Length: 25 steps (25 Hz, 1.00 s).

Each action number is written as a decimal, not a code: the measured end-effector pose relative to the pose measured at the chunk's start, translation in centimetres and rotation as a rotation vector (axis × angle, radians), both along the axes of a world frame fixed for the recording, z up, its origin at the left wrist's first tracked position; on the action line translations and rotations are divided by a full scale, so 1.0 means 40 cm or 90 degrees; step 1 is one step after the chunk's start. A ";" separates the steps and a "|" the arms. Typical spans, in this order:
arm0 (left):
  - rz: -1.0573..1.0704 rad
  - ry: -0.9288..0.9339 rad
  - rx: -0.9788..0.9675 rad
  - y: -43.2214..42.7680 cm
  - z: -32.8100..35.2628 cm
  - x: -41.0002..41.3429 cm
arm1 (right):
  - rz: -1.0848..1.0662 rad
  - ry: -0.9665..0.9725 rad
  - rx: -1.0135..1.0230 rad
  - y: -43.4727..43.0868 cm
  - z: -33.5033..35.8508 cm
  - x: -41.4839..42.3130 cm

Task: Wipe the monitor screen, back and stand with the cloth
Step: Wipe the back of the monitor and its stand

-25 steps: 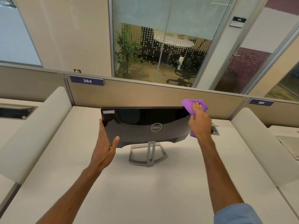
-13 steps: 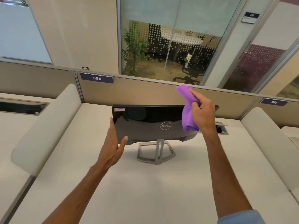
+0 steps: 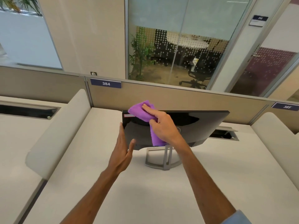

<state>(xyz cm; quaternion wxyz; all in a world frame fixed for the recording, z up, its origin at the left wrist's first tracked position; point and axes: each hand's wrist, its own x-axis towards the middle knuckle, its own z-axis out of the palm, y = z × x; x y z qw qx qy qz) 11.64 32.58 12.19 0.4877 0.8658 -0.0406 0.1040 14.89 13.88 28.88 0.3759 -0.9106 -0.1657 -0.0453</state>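
A black monitor [image 3: 202,125] stands on the desk with its glossy back facing me, on a silver stand [image 3: 163,160]. My right hand [image 3: 163,126] holds a purple cloth [image 3: 142,112] pressed flat against the upper left part of the back, near a small red-edged sticker. A strip of the cloth hangs down under my palm. My left hand [image 3: 123,151] rests flat against the monitor's left edge, fingers straight and together, thumb apart. The screen side is hidden from me.
The white desk [image 3: 145,191] has padded cream dividers at left [image 3: 59,130] and right [image 3: 275,135]. A beige partition [image 3: 178,99] with label 384 runs behind the monitor. An open cable slot [image 3: 224,135] lies to the right of the monitor.
My right hand has carried the cloth leftward across the monitor's back, from the right edge to the upper left. My left hand stays at the left edge. My head has moved closer and turned left.
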 end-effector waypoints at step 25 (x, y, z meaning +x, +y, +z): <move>-0.120 0.015 0.100 0.096 0.033 -0.003 | -0.321 -0.164 -0.154 0.021 -0.014 -0.003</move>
